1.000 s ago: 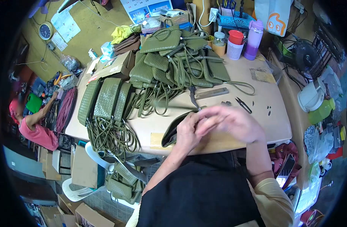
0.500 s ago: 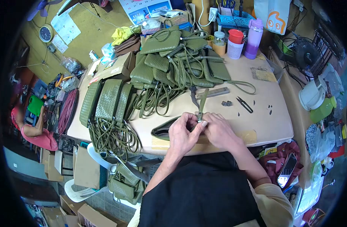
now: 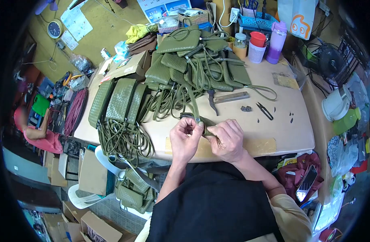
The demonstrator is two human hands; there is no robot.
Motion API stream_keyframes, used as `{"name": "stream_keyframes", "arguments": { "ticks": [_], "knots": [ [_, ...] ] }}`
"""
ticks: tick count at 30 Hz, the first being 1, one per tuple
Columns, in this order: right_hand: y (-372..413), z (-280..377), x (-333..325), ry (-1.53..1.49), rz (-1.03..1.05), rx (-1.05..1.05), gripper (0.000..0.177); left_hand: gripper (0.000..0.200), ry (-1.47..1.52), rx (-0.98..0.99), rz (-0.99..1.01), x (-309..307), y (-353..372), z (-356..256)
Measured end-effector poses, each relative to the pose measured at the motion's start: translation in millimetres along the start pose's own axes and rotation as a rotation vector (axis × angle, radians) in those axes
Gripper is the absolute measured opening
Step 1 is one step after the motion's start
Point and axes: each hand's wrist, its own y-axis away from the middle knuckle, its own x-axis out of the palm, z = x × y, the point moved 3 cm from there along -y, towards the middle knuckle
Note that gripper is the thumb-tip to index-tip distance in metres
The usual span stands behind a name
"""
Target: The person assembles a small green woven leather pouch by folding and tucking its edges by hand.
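Near the table's front edge, my left hand is closed, thumb and finger pinching a narrow green strap that rises toward the pile. Just to its right, my right hand is closed on the edge of a dark green pouch, which is mostly hidden behind my fingers. Beyond the hands lies a hammer with a wooden handle and dark head. Small black thread snips rest to the right, beside a little cluster of dark bits.
A heap of green pouches with looped straps covers the table's back. More woven green pouches stand in a row at left, straps hanging over the edge. A purple bottle and red-topped cup stand behind. A person sits far left.
Both hands have turned and lifted the pouch, which no longer lies flat to the left of them. My left hand has shifted slightly left and my right hand has curled tighter. The view has shifted slightly.
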Motion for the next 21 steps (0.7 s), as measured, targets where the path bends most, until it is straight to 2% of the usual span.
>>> {"name": "stream_keyframes", "arguments": {
  "ticks": [4, 6, 7, 8, 12, 14, 16, 17, 20, 21],
  "knots": [
    [7.6, -3.8, 0.9, 0.0, -0.005, -0.006, 0.027, 0.017, -0.025, 0.082, -0.115, 2.6, 1.2, 19.8],
    [9.7, -5.9, -3.3, 0.01, -0.001, -0.034, 0.03, 0.034, 0.063, 0.15, -0.23, 1.6, -2.2, 26.1],
    [12.2, -7.3, -5.1, 0.009, 0.0, -0.035, 0.03, 0.049, 0.039, 0.108, -0.183, -2.7, -6.5, 37.9],
    [15.4, -9.2, -6.2, -0.004, 0.005, -0.03, 0.03, 0.049, 0.04, 0.109, -0.184, -6.4, -9.1, 45.9],
    [24.4, -22.3, -23.2, -0.076, -0.025, -0.028, 0.029, 0.046, -0.15, 0.23, -0.448, -42.1, -22.9, 67.0],
    [32.6, -31.7, -32.2, -0.047, 0.018, -0.072, 0.028, 0.049, -0.226, 0.334, -0.538, -64.0, -25.6, 68.0],
    [43.7, -35.2, -32.9, 0.02, 0.137, -0.245, 0.023, 0.052, -0.197, 0.361, -0.59, -71.5, -18.9, 68.4],
    [45.4, -38.9, -35.2, 0.02, 0.139, -0.24, 0.023, 0.059, -0.169, 0.34, -0.593, -70.6, -14.1, 66.1],
    [55.9, -51.6, -40.0, 0.068, 0.21, -0.317, 0.023, 0.064, -0.059, 0.257, -0.581, -66.6, 3.5, 88.6],
    [69.1, -61.4, -35.9, 0.067, 0.321, -0.292, 0.024, 0.062, -0.108, 0.224, -0.554, -67.5, 15.7, 99.3]
  ]
}}
